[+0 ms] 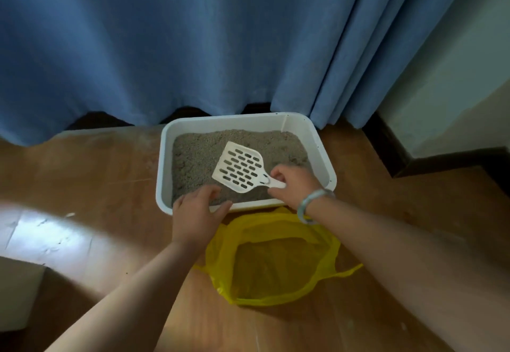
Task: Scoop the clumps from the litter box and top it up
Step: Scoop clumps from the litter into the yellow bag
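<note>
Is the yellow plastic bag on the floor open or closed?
Open. The yellow bag lies in front of the litter box with its mouth spread wide; its inside shows.

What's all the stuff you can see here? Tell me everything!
litter box: 1, white, on the floor by the curtain
litter: grey-beige, fills the litter box
scoop: 1, white with slots, over the litter
bag: 1, yellow, open on the floor in front of the litter box
curtain: 1, blue, behind the litter box
floor: brown wood
wall: pale, at the right
bracelet: 1, pale green, on the right wrist
left hand: rests on the litter box's near rim
right hand: grips the scoop's handle
</note>
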A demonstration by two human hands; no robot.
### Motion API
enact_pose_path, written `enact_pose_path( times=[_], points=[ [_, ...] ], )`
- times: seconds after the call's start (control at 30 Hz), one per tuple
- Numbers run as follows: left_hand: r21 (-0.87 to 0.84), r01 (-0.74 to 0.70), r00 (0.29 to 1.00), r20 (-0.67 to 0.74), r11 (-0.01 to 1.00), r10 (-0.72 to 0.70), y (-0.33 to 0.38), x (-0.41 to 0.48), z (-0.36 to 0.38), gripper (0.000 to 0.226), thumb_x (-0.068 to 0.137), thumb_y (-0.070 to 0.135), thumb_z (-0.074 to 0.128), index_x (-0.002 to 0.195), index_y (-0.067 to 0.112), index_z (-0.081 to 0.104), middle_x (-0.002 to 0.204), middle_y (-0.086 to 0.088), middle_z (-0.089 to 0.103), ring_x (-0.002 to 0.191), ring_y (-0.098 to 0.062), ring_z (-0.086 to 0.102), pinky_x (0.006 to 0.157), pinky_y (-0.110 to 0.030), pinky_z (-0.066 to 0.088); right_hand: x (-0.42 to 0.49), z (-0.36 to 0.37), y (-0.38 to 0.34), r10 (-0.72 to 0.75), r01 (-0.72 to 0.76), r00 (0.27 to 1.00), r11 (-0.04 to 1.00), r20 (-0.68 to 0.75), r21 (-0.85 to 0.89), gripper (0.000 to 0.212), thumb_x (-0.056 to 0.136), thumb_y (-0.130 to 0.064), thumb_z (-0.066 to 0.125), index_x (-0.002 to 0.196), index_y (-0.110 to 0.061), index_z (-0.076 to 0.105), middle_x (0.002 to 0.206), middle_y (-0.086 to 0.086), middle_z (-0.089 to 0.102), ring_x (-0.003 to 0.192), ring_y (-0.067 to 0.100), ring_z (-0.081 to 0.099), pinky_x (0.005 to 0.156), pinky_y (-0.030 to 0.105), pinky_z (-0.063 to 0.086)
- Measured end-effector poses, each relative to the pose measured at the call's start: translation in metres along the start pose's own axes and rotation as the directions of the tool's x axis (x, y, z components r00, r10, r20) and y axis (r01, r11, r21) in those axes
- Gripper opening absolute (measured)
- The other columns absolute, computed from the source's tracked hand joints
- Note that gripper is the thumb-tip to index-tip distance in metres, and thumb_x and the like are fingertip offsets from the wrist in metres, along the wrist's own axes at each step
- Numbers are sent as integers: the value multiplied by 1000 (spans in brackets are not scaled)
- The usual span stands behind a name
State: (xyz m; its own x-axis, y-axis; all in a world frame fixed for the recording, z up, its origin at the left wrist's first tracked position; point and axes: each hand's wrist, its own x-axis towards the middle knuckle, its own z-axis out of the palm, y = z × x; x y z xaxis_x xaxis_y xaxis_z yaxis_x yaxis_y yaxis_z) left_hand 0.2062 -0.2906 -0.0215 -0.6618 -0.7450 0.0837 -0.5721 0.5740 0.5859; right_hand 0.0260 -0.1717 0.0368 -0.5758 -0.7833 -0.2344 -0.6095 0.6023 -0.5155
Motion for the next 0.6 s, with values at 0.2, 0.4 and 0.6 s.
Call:
enact_pose_path(
  times=[0.2,0.4,0.6],
  points=[
    [82,72,995,-68,994,-66,-22,-2,-5,43,83,48,63,118,24,58,117,3,62,114,-19,53,97,-40,31,9,-1,-18,-27,26,1000,961,0,-275,25,83,-34,59,106,-26,58,97,1,66,82,22,62,72,38,54],
    [121,145,976,-182,982,-121,-32,13,-8,63,78,47,68,131,19,48,132,-5,49,126,-27,39,105,-44,25,20,0,-4,-91,107,994,925,63,-365,21,86,-31,55,105,-24,60,95,0,64,77,18,57,62,29,47],
    [208,237,967,-146,949,-209,-51,31,-1,94,73,59,66,145,17,24,153,-9,23,141,-27,19,113,-45,13,52,-9,12,-144,223,973,798,181,-560,21,92,-32,46,105,-24,60,92,0,65,76,18,61,62,28,48]
  ],
)
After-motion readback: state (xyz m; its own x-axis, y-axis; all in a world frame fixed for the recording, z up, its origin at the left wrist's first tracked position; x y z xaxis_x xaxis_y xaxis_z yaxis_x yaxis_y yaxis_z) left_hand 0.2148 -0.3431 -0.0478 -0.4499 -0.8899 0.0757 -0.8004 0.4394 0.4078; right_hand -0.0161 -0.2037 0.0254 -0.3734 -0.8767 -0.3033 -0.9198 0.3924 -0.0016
